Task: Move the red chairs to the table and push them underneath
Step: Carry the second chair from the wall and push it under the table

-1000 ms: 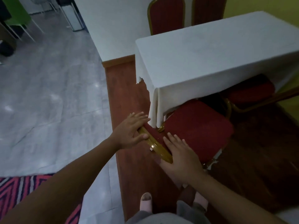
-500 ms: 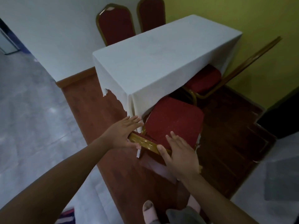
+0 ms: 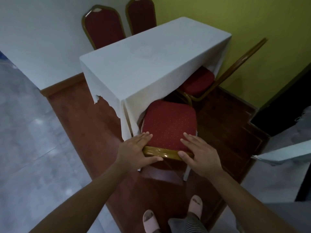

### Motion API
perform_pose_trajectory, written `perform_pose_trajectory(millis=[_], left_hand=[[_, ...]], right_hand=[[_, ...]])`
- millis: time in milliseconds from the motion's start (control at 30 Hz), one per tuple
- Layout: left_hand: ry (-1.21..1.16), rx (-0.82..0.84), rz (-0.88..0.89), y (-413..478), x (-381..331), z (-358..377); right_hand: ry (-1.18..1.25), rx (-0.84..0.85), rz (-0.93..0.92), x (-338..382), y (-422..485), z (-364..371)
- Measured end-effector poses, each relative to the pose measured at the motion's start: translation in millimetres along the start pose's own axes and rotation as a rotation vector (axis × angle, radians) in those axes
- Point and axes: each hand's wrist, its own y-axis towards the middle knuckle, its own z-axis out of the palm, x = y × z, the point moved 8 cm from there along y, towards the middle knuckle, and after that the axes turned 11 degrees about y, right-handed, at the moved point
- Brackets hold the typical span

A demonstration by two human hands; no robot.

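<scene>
A red chair (image 3: 168,125) with a gold frame stands at the near end of the table (image 3: 151,64), which is covered by a white cloth. The front of its seat is under the cloth's hanging edge. My left hand (image 3: 134,152) holds the left end of the gold top rail (image 3: 161,152), fingers lying over the red padding and thumb on the near side. At the rail's right end, my right hand (image 3: 200,157) grips the same way. Another red chair (image 3: 196,83) sits partly under the table's right side.
Two more red chairs (image 3: 104,27) (image 3: 141,15) stand behind the table's far side against the white wall. A yellow wall runs along the right. A grey-white block (image 3: 286,153) juts in at the right. My slippered feet (image 3: 149,221) stand on the brown floor strip.
The view has swung left and the chair now sits squarer to the table end. My hands have spread apart to the two ends of the top rail.
</scene>
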Motion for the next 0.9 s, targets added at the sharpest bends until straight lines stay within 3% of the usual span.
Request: perform_pose_trajectory(millis=[167, 367, 567, 700, 900], left_hand=[[0.027, 0.072, 0.0, 9.3, -44.5, 16.1], [0.054, 0.215, 0.285, 44.4, -60.8, 32.9], [-0.12, 0.199, 0.186, 41.5, -54.4, 46.4], [-0.122, 0.149, 0.106, 38.1, -47.5, 46.8], [-0.103, 0.182, -0.06, 48.0, -52.7, 53.9]], right_hand=[[-0.055, 0.006, -0.017, -48.5, 1.8, -28.9], [0.041, -0.166, 0.09, -71.9, 3.6, -50.2], [0.139, -0.395, 0.145, -53.2, 1.6, -41.1], [0.097, -0.398, 0.079, -57.7, 4.0, -41.1], [0.091, -0.275, 0.043, -81.2, 26.0, -45.3]])
